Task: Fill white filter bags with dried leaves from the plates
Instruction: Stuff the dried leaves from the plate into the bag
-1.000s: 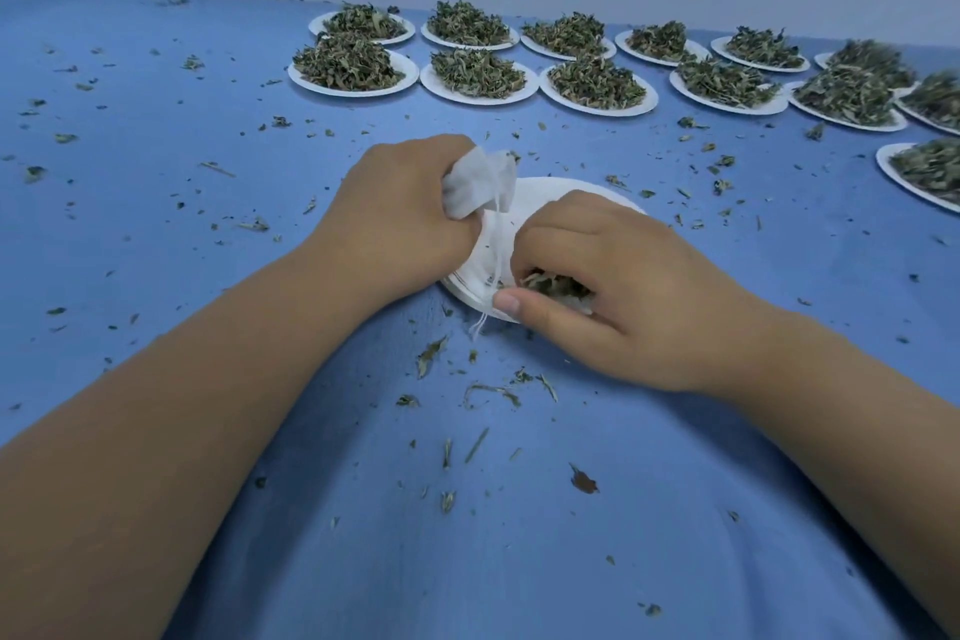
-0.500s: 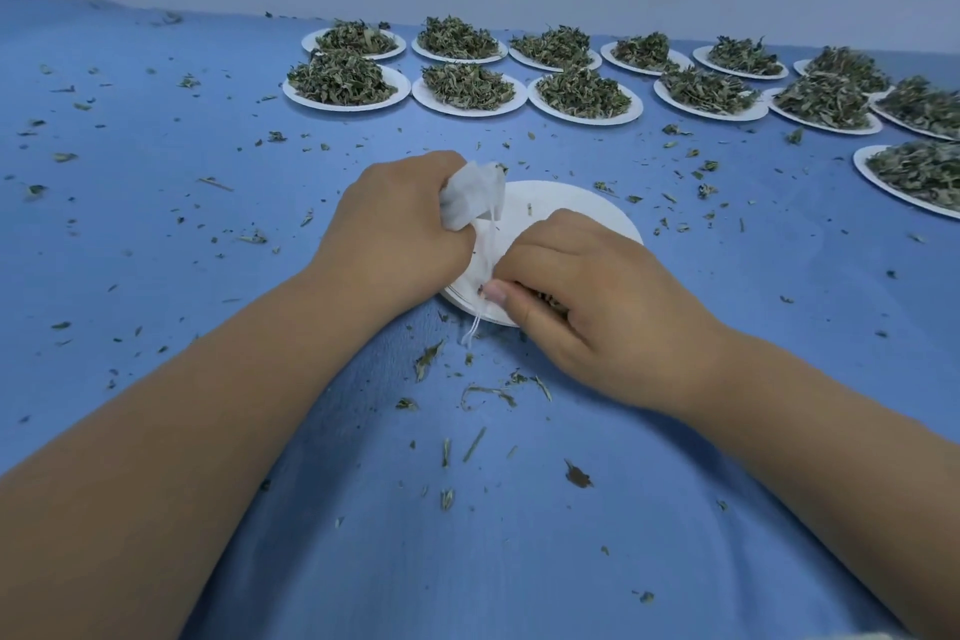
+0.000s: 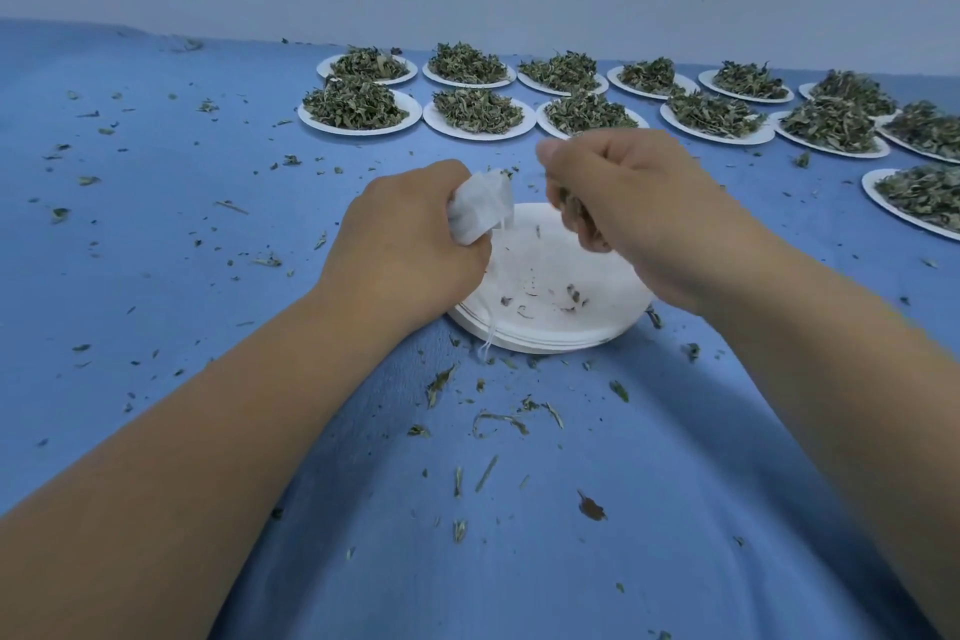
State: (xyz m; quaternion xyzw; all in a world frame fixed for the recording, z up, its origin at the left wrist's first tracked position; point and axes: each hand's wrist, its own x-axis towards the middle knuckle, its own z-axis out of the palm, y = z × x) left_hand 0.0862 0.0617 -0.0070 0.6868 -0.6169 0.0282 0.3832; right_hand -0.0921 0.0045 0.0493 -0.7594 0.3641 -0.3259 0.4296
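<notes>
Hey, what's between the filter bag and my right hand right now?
Head view: an open gap; filter bag and right hand, gripping dried leaves, don't touch. Through it show blue cloth and the white plate's far rim.

Matt blue cloth (image 3: 208, 234), smooth white paper plate (image 3: 571, 327), papery filter bag (image 3: 475, 211).

Heaped plates (image 3: 478, 112) behind near plate (image 3: 550, 327)

White filter bag (image 3: 480, 208) bunched (string dangling), near-empty plate (image 3: 550, 327) below, leaf-heaped plates (image 3: 358, 129) behind
</notes>
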